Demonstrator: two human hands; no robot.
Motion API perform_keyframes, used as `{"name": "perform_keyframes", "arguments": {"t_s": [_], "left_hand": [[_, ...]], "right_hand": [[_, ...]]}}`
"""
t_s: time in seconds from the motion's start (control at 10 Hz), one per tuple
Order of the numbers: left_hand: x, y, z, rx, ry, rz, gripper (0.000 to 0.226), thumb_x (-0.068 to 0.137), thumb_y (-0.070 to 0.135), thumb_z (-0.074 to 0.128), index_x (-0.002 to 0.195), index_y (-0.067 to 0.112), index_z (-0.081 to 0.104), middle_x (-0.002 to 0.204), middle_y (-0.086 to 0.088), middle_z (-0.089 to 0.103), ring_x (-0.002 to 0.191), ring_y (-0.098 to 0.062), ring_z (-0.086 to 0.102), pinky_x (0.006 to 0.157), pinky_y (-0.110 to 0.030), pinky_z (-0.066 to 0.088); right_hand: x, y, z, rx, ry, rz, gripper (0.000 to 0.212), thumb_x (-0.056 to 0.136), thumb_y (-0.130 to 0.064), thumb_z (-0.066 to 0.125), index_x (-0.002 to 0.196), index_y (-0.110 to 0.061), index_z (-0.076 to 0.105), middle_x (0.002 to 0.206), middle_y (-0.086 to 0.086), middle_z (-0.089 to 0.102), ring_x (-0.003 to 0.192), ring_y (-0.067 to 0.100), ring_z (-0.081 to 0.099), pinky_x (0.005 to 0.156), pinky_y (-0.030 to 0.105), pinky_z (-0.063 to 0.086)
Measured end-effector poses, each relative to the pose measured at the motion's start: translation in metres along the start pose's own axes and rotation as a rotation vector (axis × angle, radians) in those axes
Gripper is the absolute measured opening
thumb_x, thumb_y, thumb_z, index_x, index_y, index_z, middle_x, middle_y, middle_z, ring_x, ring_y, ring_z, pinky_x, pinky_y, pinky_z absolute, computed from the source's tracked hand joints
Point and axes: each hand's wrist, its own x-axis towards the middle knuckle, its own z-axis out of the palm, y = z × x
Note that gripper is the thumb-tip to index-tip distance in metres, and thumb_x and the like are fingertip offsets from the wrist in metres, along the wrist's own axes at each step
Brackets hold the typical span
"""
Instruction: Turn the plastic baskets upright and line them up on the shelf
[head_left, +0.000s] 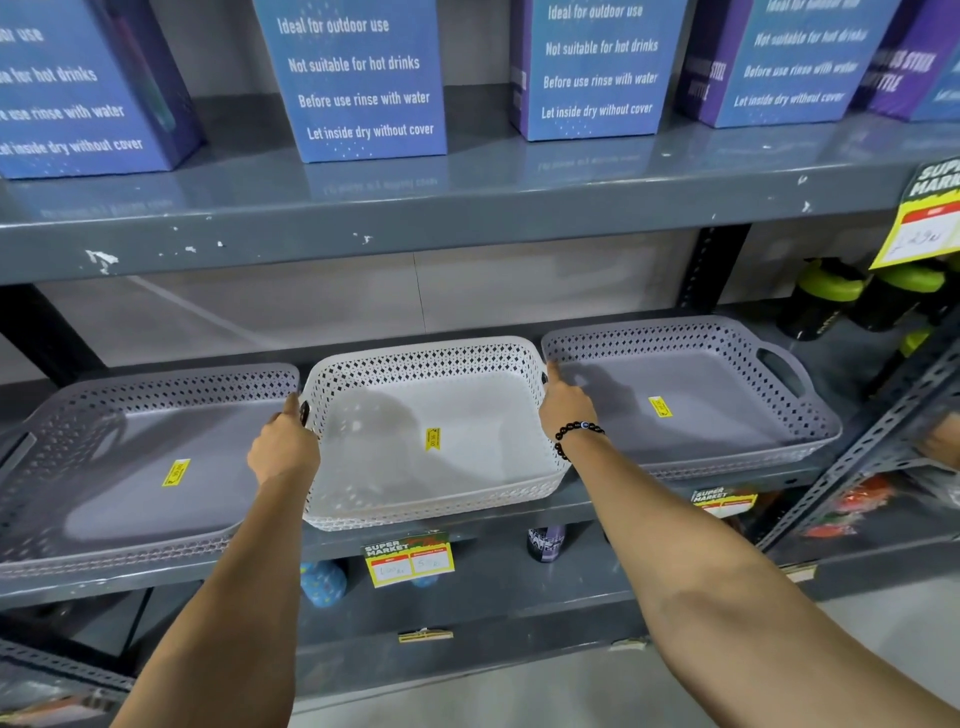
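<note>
Three shallow perforated plastic baskets stand upright side by side on the grey middle shelf. The white basket is in the centre, its front hanging slightly over the shelf edge. A grey basket is on its left and another grey basket on its right. Each has a yellow sticker on its floor. My left hand grips the white basket's left handle. My right hand, with a black bead bracelet on the wrist, grips its right handle.
Blue cartons line the upper shelf just above. Black bottles with green lids stand at the far right of the middle shelf. A slotted metal upright crosses at the right. Price tags hang on the shelf edge; bottles stand on the shelf below.
</note>
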Motion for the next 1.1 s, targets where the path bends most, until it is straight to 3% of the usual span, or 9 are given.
{"name": "perform_keyframes", "arguments": {"t_s": [0.4, 0.9, 1.0, 1.1], "left_hand": [[0.0023, -0.0021, 0.0021, -0.004, 0.009, -0.014, 0.064, 0.089, -0.005, 0.036, 0.147, 0.02, 0.03, 0.12, -0.025, 0.06, 0.105, -0.043, 0.06, 0.084, -0.045, 0.05], [0.0059, -0.0032, 0.0037, -0.005, -0.01, 0.001, 0.065, 0.089, -0.005, 0.035, 0.147, 0.022, 0.028, 0.12, -0.022, 0.061, 0.102, -0.042, 0.061, 0.075, -0.04, 0.048], [0.0049, -0.004, 0.0011, -0.001, -0.035, 0.006, 0.062, 0.091, -0.002, 0.034, 0.148, 0.02, 0.025, 0.127, -0.022, 0.056, 0.106, -0.043, 0.059, 0.082, -0.044, 0.05], [-0.0005, -0.0017, -0.0038, -0.013, -0.008, 0.012, 0.051, 0.1, 0.016, 0.03, 0.151, 0.015, 0.018, 0.15, -0.018, 0.035, 0.126, -0.042, 0.047, 0.099, -0.049, 0.044]], "right_hand": [[0.0019, 0.0042, 0.0023, -0.065, 0.018, -0.042, 0.065, 0.093, 0.002, 0.038, 0.151, -0.014, 0.012, 0.106, 0.026, 0.069, 0.096, 0.035, 0.068, 0.076, 0.038, 0.054], [0.0043, 0.0077, 0.0032, -0.076, -0.001, -0.051, 0.06, 0.099, -0.007, 0.034, 0.152, -0.016, 0.008, 0.108, 0.025, 0.068, 0.096, 0.036, 0.067, 0.076, 0.04, 0.054], [-0.0002, 0.0073, 0.0004, -0.087, -0.025, -0.046, 0.056, 0.101, -0.016, 0.031, 0.151, -0.017, 0.006, 0.117, 0.024, 0.064, 0.102, 0.036, 0.065, 0.08, 0.041, 0.053], [-0.0033, 0.0038, -0.0058, -0.142, 0.022, -0.073, 0.057, 0.102, -0.03, 0.026, 0.152, -0.016, 0.004, 0.145, 0.021, 0.042, 0.124, 0.037, 0.051, 0.093, 0.045, 0.048]]}}
